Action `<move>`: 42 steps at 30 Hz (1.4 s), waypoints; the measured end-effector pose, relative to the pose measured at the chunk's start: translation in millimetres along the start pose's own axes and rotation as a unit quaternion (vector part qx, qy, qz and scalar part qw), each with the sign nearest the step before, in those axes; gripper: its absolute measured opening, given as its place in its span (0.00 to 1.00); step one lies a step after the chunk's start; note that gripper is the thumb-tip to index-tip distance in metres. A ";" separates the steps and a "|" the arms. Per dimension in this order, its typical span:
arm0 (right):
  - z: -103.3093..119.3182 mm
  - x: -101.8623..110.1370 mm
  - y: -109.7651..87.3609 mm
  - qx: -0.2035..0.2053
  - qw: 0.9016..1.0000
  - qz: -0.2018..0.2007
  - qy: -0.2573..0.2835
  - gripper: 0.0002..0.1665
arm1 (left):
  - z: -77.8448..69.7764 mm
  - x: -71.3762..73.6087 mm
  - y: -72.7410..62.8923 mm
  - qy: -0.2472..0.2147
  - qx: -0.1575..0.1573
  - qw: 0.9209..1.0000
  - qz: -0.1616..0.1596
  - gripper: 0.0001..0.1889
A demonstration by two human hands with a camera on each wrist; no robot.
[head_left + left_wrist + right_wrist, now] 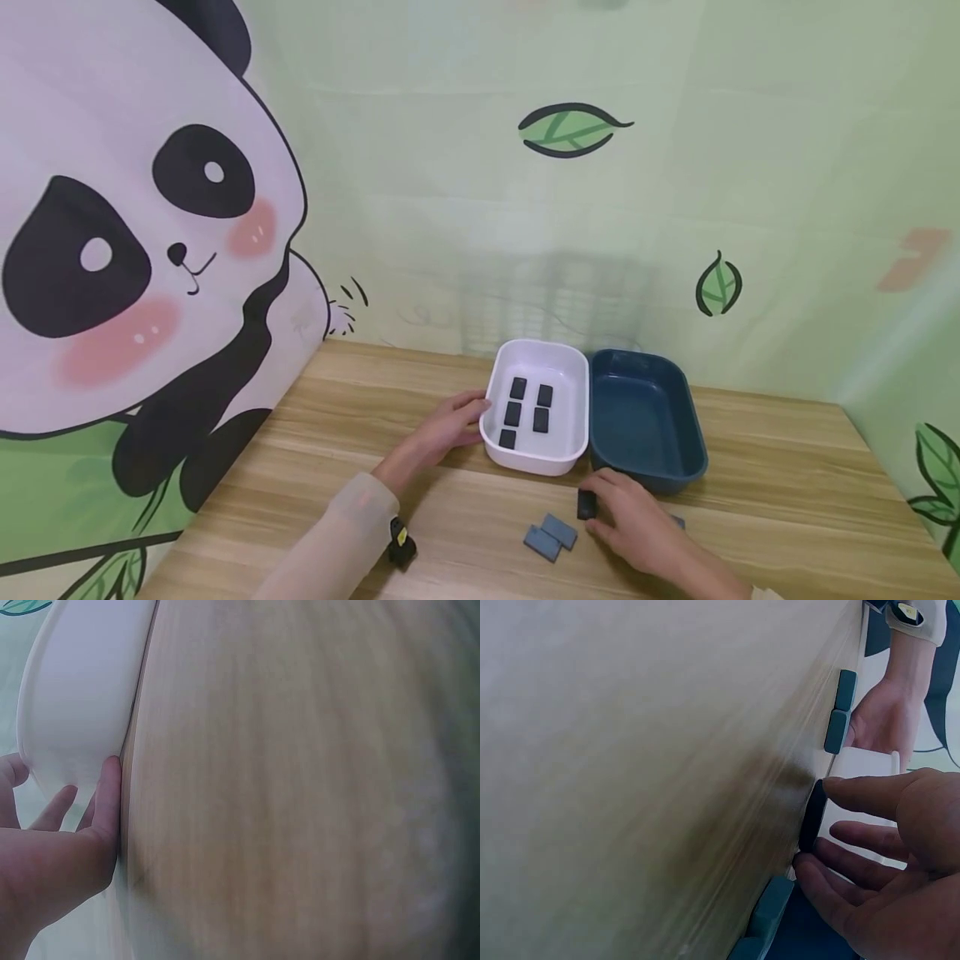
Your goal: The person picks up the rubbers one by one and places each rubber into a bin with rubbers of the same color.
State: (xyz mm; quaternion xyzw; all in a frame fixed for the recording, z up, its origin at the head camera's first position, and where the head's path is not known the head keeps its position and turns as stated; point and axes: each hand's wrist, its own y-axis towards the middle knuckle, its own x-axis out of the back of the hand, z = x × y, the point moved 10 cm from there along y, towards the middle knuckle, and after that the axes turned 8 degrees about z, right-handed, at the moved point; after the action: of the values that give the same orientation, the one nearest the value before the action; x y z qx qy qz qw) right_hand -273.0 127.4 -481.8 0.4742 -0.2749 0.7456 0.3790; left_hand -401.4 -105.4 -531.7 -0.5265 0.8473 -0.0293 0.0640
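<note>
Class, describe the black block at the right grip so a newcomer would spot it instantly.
On the wooden table, a white tub stands left of a navy tub. In front of where they meet, the right grip holds a black block. No other black block lies outside the white tub; the nearby blocks are blue-grey.

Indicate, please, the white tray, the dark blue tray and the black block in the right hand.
White tray (534,464), head view: outer front wall.
Dark blue tray (643,421), head view: bare floor.
Black block (812,817), right wrist view: visible side.
</note>
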 end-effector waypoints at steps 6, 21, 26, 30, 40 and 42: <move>2.9 1.4 -0.7 0.018 1.000 -0.003 -0.013 0.21 | 0.2 -0.7 1.5 -0.002 -0.002 1.000 -0.002 0.30; 12.3 8.0 -6.8 0.031 0.998 -0.011 -0.058 0.22 | 2.7 -1.3 1.7 -0.004 -0.002 1.000 -0.001 0.30; 25.3 19.2 -9.5 0.056 0.996 -0.026 -0.062 0.22 | 2.1 -0.2 1.5 -0.001 0.000 1.000 -0.004 0.31; 32.4 32.8 -6.6 0.077 0.996 -0.032 -0.027 0.22 | 1.9 1.4 2.1 -0.007 0.003 1.000 -0.005 0.31; 28.5 58.7 17.8 0.110 0.991 -0.041 0.059 0.21 | 2.5 0.9 3.8 -0.022 0.007 1.000 -0.002 0.30; 28.6 61.7 24.7 0.111 0.991 -0.046 0.064 0.21 | 2.6 0.7 3.2 -0.021 0.008 1.000 0.000 0.30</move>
State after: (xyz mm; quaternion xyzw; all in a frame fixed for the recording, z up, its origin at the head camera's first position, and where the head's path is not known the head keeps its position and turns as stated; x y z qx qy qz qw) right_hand -295.3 110.3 -415.1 0.4767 -0.1429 0.7822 0.3747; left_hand -404.1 -104.6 -534.7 -0.5268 0.8453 -0.0249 0.0855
